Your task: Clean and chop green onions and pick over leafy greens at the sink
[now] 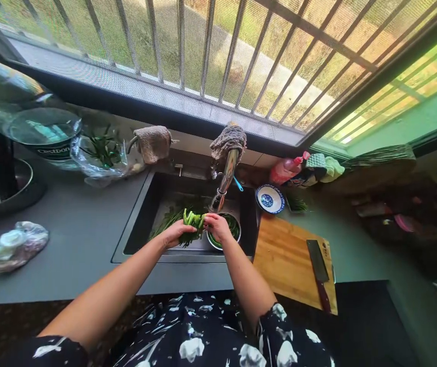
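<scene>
Over the sink [134, 224], my left hand [174, 233] is closed round a bunch of chives [192, 220], their pale green ends pointing up. My right hand [217, 227] is closed, its fingertips pinching at the right side of those stalk ends. Exactly what the right fingertips hold is partly hidden. Below the right hand stands a round metal bowl [237, 243] in the sink, with dark green leaves under water in it. More long green leaves lie on the sink floor left of my hands. The faucet [226, 176] reaches down just behind the bowl.
Right of the sink, a wooden cutting board [279, 255] carries a cleaver [318, 270]. Behind it are a blue-and-white bowl [270, 199] and a pink bottle [285, 169]. To the left lie a tied plastic bag [22, 244], a clear bag of greens [102, 153] and a plastic tub [45, 132].
</scene>
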Demonstrator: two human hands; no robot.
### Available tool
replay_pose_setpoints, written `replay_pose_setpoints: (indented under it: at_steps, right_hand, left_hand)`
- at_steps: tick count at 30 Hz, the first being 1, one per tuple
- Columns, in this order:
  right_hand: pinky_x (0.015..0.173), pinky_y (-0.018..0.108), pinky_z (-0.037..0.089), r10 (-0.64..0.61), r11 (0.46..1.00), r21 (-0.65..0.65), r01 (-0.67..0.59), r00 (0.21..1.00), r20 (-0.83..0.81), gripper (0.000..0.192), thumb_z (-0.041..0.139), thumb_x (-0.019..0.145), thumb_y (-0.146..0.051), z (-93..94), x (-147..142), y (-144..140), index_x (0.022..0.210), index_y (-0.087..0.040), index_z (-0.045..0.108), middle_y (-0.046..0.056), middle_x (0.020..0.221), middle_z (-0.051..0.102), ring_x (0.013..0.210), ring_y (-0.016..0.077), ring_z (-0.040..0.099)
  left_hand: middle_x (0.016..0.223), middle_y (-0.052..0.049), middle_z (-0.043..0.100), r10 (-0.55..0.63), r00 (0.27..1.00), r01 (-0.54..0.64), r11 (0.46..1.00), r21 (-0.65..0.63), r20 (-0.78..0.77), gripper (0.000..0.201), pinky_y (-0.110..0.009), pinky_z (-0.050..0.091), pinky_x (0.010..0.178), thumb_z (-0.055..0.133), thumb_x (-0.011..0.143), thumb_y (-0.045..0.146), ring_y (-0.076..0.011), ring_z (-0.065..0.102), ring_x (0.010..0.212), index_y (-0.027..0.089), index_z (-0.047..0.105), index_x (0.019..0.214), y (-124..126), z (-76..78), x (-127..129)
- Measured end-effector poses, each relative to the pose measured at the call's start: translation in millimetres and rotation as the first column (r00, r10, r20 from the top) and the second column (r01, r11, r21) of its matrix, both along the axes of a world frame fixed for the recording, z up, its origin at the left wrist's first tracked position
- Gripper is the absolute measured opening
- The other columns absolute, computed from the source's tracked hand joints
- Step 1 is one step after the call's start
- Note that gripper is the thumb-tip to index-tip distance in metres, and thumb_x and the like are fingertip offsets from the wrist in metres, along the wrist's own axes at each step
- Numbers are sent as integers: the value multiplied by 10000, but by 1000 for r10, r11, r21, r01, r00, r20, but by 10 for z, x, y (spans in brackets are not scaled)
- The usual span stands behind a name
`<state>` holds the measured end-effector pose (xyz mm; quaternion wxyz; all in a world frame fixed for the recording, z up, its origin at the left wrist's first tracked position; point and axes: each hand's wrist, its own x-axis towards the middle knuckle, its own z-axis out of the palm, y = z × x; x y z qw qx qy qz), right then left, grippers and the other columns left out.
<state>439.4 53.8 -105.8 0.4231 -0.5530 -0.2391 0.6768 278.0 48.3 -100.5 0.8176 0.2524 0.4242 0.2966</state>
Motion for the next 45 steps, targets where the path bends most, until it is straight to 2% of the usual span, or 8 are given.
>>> replay_pose_setpoints:
  at_steps: [3, 9, 21, 27, 31, 36, 39, 45]
  right_hand:
    - [576, 234, 436, 46, 999, -19, -46, 998, -38, 324, 762, 516, -336, -39, -31, 26, 763, -163, 644, -11, 644, 630, 565, 96, 556]
    - [518, 228, 370, 161, 979, 98, -177, 976, 149, 242, 757, 523, -307, -161, 14, 64, 662, -143, 645, -32, 543, 567, 496, 80, 468]
    - [544, 236, 381, 275, 961, 2, -275, 960, -49, 247, 718, 580, -316, -185, 87, 41, 759, -161, 647, -24, 577, 584, 511, 85, 482]
    - [556, 242, 408, 230, 962, -95, -256, 948, -221, 245, 669, 628, -343, -100, 23, 61, 767, -183, 548, -31, 629, 591, 518, 94, 525]
    - [519, 225, 342, 351, 930, 89, -355, 934, 59, 262, 716, 590, -358, -94, -123, 2, 709, -177, 570, -46, 582, 554, 468, 69, 414]
    - [623, 245, 366, 363, 773, 278, -571, 756, 545, 111, 726, 572, -237, -132, -267, -31, 658, -203, 665, -22, 663, 612, 641, 127, 510]
    - [590, 240, 348, 418, 747, 214, -629, 695, 585, 39, 680, 617, -234, -107, -298, 32, 639, -203, 673, -36, 602, 588, 588, 115, 483]
    - [566, 228, 346, 373, 825, 210, -525, 784, 497, 89, 622, 637, -278, -15, -412, 228, 644, -192, 646, -48, 558, 560, 578, 116, 469]
  left_hand:
    - [793, -84, 714, 82, 996, -81, 996, 33, -39, 392, -338, 486, 735, 756, 517, 172, -226, 661, 743, 113, 687, 898, -15, -57, -12]
    - [800, -82, 720, 175, 976, -167, 983, 73, -131, 463, -340, 488, 718, 760, 495, 182, -252, 666, 769, 111, 684, 946, -85, -100, 61]
    - [770, -72, 709, 360, 912, -348, 933, 94, -196, 450, -307, 491, 674, 827, 447, 197, -196, 645, 672, 108, 681, 863, -270, 46, 129]
    - [802, -90, 709, 341, 918, -328, 940, 97, -205, 409, -307, 483, 681, 812, 485, 221, -204, 647, 709, 101, 679, 852, -344, 36, 19]
    - [786, -59, 701, 334, 917, -316, 942, 114, -216, 488, -294, 466, 662, 803, 467, 174, -183, 634, 671, 119, 654, 928, -390, 27, -41]
    - [753, -30, 685, 317, 917, -285, 945, 158, -243, 494, -290, 452, 669, 769, 443, 124, -187, 630, 685, 140, 639, 920, -410, 44, -89]
    - [696, -18, 668, 319, 917, -296, 946, 128, -238, 452, -282, 447, 637, 773, 459, 144, -164, 608, 617, 138, 628, 888, -408, 51, -135]
    - [784, -42, 698, 304, 912, -293, 953, 81, -276, 449, -274, 446, 623, 806, 451, 160, -166, 617, 643, 150, 637, 867, -424, -28, -309]
